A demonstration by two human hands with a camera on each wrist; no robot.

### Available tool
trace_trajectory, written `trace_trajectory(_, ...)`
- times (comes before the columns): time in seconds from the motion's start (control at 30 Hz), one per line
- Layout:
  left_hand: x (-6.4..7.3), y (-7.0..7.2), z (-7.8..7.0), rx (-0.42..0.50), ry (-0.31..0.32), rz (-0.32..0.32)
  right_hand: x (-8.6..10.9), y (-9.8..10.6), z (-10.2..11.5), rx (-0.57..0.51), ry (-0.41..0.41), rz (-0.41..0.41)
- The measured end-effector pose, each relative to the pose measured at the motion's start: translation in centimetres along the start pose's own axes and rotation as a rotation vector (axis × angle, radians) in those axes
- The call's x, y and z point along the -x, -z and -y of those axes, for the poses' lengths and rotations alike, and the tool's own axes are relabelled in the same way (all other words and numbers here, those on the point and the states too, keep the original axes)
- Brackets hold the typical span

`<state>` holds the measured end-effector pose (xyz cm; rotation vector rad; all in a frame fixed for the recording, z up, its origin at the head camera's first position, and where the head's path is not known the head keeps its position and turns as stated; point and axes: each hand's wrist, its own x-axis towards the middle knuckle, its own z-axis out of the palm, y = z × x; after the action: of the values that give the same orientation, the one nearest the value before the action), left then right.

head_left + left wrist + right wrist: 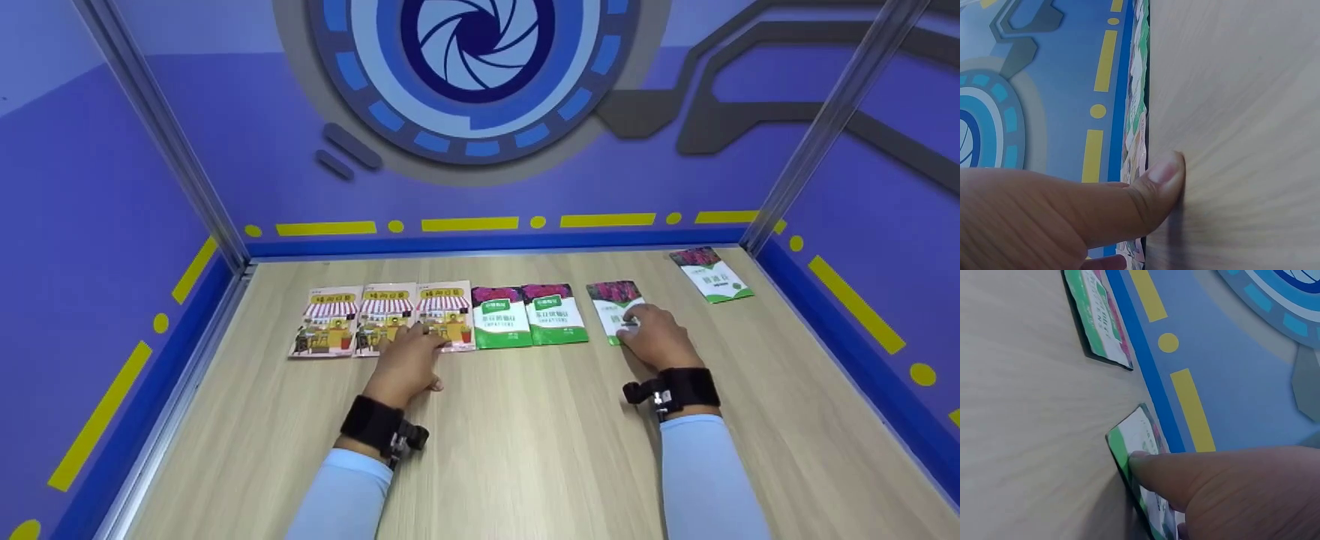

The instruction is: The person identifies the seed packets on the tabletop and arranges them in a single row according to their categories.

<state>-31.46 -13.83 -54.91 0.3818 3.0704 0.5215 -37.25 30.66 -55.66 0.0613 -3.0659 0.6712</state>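
Observation:
Three pink packets (324,319) with a striped-awning shopfront picture lie side by side. My left hand (405,364) rests on the nearer edges of the middle and right ones, thumb out on the table. Two green-and-white seed packets (556,319) with magenta flowers continue the row rightward. Just right of them, across a narrow gap, lies another flower seed packet (1148,439), slightly turned. My right hand (660,337) is on its right side, thumb touching its face near the lower edge; the other fingertips are mostly hidden. Nothing is lifted.
One more flower seed packet (712,276) lies tilted at the back right corner of the wooden table (510,450). Blue patterned panels (480,202) stand behind and on both sides. Each wrist wears a black strap with a small camera (409,439).

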Motion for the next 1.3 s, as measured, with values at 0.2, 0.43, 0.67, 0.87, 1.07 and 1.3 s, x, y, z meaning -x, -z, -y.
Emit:
trace_trajectory(0.2, 0.1, 0.1, -0.2, 0.003, -0.002, -0.012, -0.3, -0.9, 1.0, 0.04, 0.01, -0.007)
trace_trajectory(0.43, 0.2, 0.1, -0.2, 0.021, -0.001, -0.021, -0.4, -1.5, 1.8, 0.065, 0.025, -0.006)
trace_trajectory(0.67, 0.1, 0.1, -0.1, 0.016, 0.027, 0.0, -0.2, -1.9, 2.3, 0.062, 0.023, 0.0)
trace_trajectory(0.87, 0.0, -0.1, 0.0, -0.002, 0.0, -0.018, -0.1, -1.8, 2.2, 0.068, 0.033, 0.001)
trace_trajectory(1.07, -0.1, -0.2, 0.1, -0.006, 0.005, -0.008, -0.1, -1.6, 2.2, 0.062, 0.03, 0.009)
trace_trajectory(1.3, -0.1, -0.1, 0.1, 0.001, 0.011, -0.012, -0.2, -1.5, 2.2, 0.065, 0.04, 0.011)
